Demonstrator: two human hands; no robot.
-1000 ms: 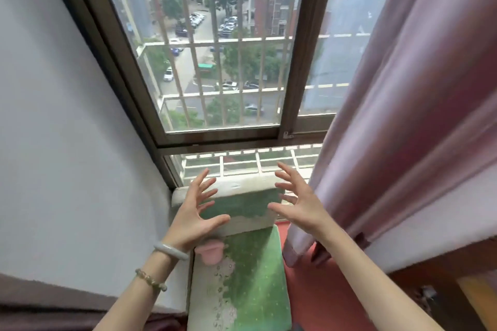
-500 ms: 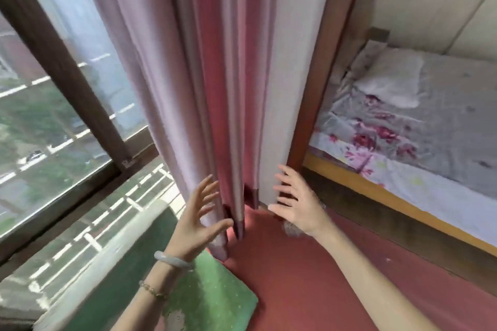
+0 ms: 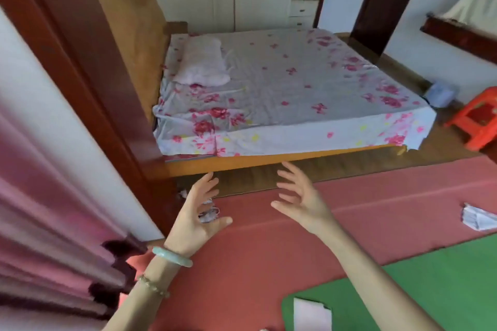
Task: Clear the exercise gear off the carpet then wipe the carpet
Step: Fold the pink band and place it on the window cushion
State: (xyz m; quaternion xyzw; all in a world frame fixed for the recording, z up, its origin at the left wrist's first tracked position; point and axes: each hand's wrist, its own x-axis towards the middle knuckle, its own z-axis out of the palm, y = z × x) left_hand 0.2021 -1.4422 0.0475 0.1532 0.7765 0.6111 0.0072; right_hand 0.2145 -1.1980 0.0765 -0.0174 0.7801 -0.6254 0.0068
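A red carpet [image 3: 269,250] covers the floor in front of me. A green mat [image 3: 443,290] lies on it at the lower right, with a white paper sheet [image 3: 312,314] on its near corner. My left hand [image 3: 196,212] and my right hand [image 3: 301,199] are held out over the carpet's far edge, fingers spread, holding nothing. A small crumpled whitish scrap [image 3: 209,213] lies on the carpet just beyond my left palm. Another folded white paper [image 3: 478,219] rests on the carpet at the right edge.
A bed [image 3: 282,88] with a floral sheet and white pillow [image 3: 201,64] stands ahead on a wooden floor. A dark red door frame [image 3: 88,75] and pink curtain [image 3: 48,223] are on the left. A red plastic stool [image 3: 478,121] is at the right.
My view has swung right from the window, past the curtain, to the bedroom and carpet. Both hands stay raised and spread, holding nothing.
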